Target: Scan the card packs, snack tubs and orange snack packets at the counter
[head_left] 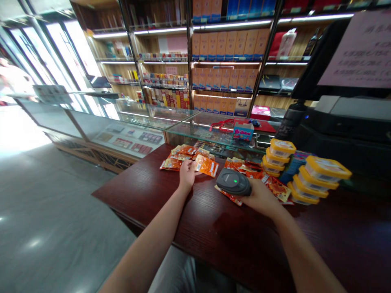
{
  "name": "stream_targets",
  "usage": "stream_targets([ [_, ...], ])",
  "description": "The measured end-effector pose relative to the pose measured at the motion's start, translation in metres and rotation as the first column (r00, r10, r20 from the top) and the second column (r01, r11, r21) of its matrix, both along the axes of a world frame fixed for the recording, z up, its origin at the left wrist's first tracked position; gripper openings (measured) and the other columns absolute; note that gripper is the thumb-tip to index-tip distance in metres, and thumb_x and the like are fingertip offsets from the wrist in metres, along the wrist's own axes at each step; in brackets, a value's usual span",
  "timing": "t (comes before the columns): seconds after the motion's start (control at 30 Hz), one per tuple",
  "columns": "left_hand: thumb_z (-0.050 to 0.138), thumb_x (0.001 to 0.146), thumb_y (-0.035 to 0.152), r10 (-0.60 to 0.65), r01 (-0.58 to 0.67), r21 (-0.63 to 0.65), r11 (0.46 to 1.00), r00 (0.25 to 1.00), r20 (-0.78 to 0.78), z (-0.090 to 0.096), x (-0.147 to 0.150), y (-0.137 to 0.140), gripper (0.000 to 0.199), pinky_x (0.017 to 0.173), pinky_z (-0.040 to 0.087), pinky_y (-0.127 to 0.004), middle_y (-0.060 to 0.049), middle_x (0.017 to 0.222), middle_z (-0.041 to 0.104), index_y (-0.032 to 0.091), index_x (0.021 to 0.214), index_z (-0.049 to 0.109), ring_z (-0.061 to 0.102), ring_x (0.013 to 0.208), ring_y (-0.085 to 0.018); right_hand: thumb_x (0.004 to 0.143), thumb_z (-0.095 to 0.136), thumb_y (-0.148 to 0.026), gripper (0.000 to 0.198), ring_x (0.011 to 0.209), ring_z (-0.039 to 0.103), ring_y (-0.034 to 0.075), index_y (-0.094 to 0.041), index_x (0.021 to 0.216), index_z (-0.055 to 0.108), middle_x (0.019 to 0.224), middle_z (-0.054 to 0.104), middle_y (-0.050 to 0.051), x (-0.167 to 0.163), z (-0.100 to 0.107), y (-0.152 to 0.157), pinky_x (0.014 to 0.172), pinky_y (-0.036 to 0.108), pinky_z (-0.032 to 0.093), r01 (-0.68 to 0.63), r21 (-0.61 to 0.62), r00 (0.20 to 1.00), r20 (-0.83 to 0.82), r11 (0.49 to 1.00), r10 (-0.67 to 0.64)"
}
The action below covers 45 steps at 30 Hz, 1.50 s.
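Note:
My left hand (187, 174) is closed on the edge of an orange snack packet (207, 165), lifted slightly at the right of a pile of similar packets (172, 162). In my right hand (258, 197) is a dark grey barcode scanner (232, 181) with a small green light on top. The fingers around its handle are mostly hidden. Beneath the scanner lies another orange packet (233, 198), partly covered. More orange packets (276, 188) are spread to the right and behind the scanner.
Two stacks of yellow-lidded tubs, the nearer (324, 175) and the farther (276, 156), stand at the right of the dark wooden counter (214, 232). A glass display case (180, 130) borders its far side. A small blue-pink box (243, 131) rests on the glass. A monitor (320, 57) rises at right.

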State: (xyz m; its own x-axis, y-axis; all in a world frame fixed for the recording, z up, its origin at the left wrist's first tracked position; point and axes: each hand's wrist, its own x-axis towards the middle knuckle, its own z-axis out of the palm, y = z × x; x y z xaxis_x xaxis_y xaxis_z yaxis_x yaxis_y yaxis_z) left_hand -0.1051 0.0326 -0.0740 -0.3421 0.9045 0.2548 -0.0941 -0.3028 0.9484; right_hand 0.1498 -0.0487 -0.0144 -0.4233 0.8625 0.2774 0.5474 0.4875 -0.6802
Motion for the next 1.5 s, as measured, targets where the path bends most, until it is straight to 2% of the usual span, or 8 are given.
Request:
stream_targets([
  [0.47, 0.061, 0.075, 0.036, 0.073, -0.073, 0.004, 0.997, 0.997, 0.029, 0.011, -0.002, -0.009, 0.023, 0.051, 0.054, -0.029, 0.004, 0.061, 0.054, 0.018, 0.072, 0.047, 0.057, 0.054, -0.012, 0.072, 0.069, -0.041, 0.037, 0.094, 0.067, 0.028, -0.017, 0.101, 0.069, 0.099, 0.073, 0.009, 0.002, -0.009, 0.009, 0.085, 0.042, 0.052, 0.233, 0.116, 0.959, -0.191, 0.966, -0.208],
  [0.7, 0.058, 0.078, 0.021, 0.369, -0.353, -0.134, 0.926, 0.921, 0.125, 0.049, -0.063, -0.003, 0.013, 0.057, 0.059, -0.033, 0.001, 0.065, 0.054, 0.014, 0.070, 0.050, 0.059, 0.059, -0.012, 0.070, 0.068, -0.048, 0.044, 0.097, 0.067, 0.030, -0.015, 0.098, 0.069, 0.103, 0.072, 0.014, 0.006, -0.011, 0.016, 0.089, 0.044, 0.050, 0.335, 0.054, 0.897, -0.324, 0.941, -0.301],
  [0.9, 0.059, 0.078, 0.013, 0.377, -0.319, -0.321, 0.891, 0.916, 0.135, 0.046, -0.109, -0.017, 0.012, 0.059, 0.059, -0.030, -0.003, 0.066, 0.058, 0.012, 0.068, 0.052, 0.061, 0.060, -0.011, 0.068, 0.068, -0.051, 0.044, 0.092, 0.068, 0.031, -0.015, 0.094, 0.071, 0.095, 0.074, 0.014, 0.007, -0.017, 0.020, 0.086, 0.046, 0.051, 0.360, 0.055, 0.897, -0.295, 0.931, -0.329],
  [1.03, 0.058, 0.078, 0.014, 0.308, -0.287, -0.298, 0.910, 0.951, 0.026, 0.037, -0.112, -0.025, 0.007, 0.069, 0.059, -0.032, -0.008, 0.076, 0.062, 0.010, 0.072, 0.058, 0.064, 0.071, -0.015, 0.068, 0.069, -0.052, 0.048, 0.094, 0.067, 0.030, -0.015, 0.098, 0.070, 0.100, 0.073, 0.014, 0.009, -0.023, 0.024, 0.089, 0.045, 0.050, 0.343, 0.026, 0.898, -0.303, 0.939, -0.319],
  [1.1, 0.059, 0.078, 0.018, 0.219, -0.276, -0.253, 0.927, 0.948, -0.232, 0.036, -0.108, -0.030, 0.009, 0.077, 0.057, -0.037, -0.010, 0.082, 0.064, 0.009, 0.078, 0.062, 0.065, 0.082, -0.020, 0.067, 0.070, -0.050, 0.048, 0.096, 0.067, 0.030, -0.015, 0.100, 0.070, 0.102, 0.073, 0.013, 0.012, -0.025, 0.027, 0.089, 0.044, 0.051, 0.333, 0.011, 0.904, -0.289, 0.943, -0.316],
  [1.2, 0.064, 0.075, 0.024, 0.227, -0.432, -0.084, 0.898, 0.619, -0.752, 0.035, -0.100, -0.038, 0.023, 0.093, 0.048, -0.047, -0.014, 0.103, 0.063, 0.013, 0.096, 0.067, 0.058, 0.107, -0.031, 0.067, 0.072, -0.050, 0.048, 0.098, 0.067, 0.031, -0.017, 0.102, 0.070, 0.103, 0.073, 0.012, 0.015, -0.026, 0.029, 0.088, 0.043, 0.052, 0.318, 0.011, 0.914, -0.268, 0.948, -0.303],
  [1.3, 0.063, 0.078, 0.027, 0.238, -0.480, 0.102, 0.871, 0.230, -0.944, 0.028, -0.090, -0.041, 0.040, 0.106, 0.034, -0.051, -0.015, 0.138, 0.046, 0.022, 0.118, 0.063, 0.038, 0.131, -0.035, 0.068, 0.071, -0.050, 0.046, 0.098, 0.067, 0.031, -0.017, 0.100, 0.070, 0.102, 0.073, 0.012, 0.016, -0.024, 0.028, 0.087, 0.043, 0.052, 0.329, 0.033, 0.913, -0.266, 0.944, -0.309],
  [1.5, 0.051, 0.087, 0.035, 0.018, -0.299, -0.012, 0.954, 0.097, -0.995, 0.006, -0.080, -0.028, 0.053, 0.111, 0.019, -0.058, -0.018, 0.152, 0.029, 0.018, 0.137, 0.045, 0.017, 0.143, -0.035, 0.070, 0.068, -0.048, 0.043, 0.097, 0.067, 0.031, -0.017, 0.099, 0.070, 0.102, 0.073, 0.012, 0.013, -0.019, 0.023, 0.087, 0.044, 0.051, 0.350, 0.063, 0.906, -0.278, 0.935, -0.320],
])
